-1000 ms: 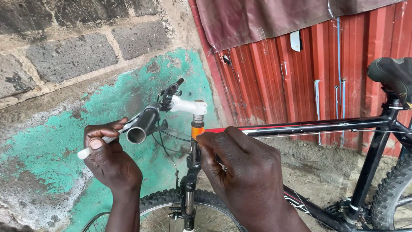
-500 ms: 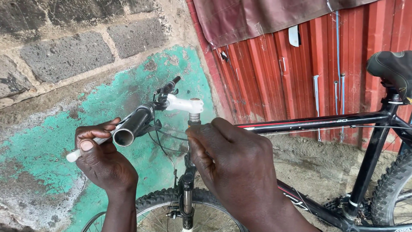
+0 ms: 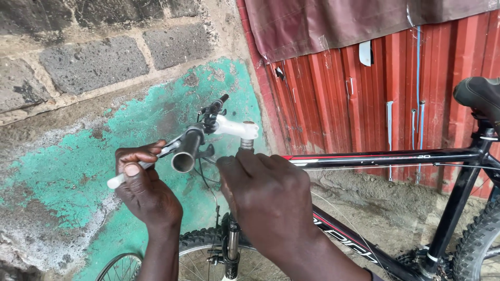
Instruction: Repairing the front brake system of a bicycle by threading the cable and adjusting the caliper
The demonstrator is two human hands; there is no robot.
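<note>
The fingers of the left hand (image 3: pixel 146 192) are curled shut around a brake lever (image 3: pixel 136 167) with a white tip that sticks out to the left of the fist, the thumb lying flat along its top. The fingers of the right hand (image 3: pixel 268 200) are bent together and pressed around the top of the bicycle's steering tube, just under the white stem (image 3: pixel 234 127); what lies inside that grip is hidden by the back of the hand, so I cannot tell whether they clamp a tool or the tube itself.

The handlebar (image 3: pixel 188 149) points its open dark end toward the camera, just right of the left hand and touching the lever's mount. A small shifter (image 3: pixel 214 108) sits at its far end. The black bicycle frame (image 3: pixel 385 157) runs off to the right, with the saddle (image 3: pixel 479 93) at the far right edge. The front wheel (image 3: pixel 198 244) shows below, between the two forearms, and the fork (image 3: pixel 232 252) stands upright over it. Behind is a stone wall (image 3: pixel 94 62) with a patch of green paint, and to the right a red corrugated metal sheet (image 3: pixel 364 104) with a brown cloth (image 3: pixel 338 26) hanging over its top.
</note>
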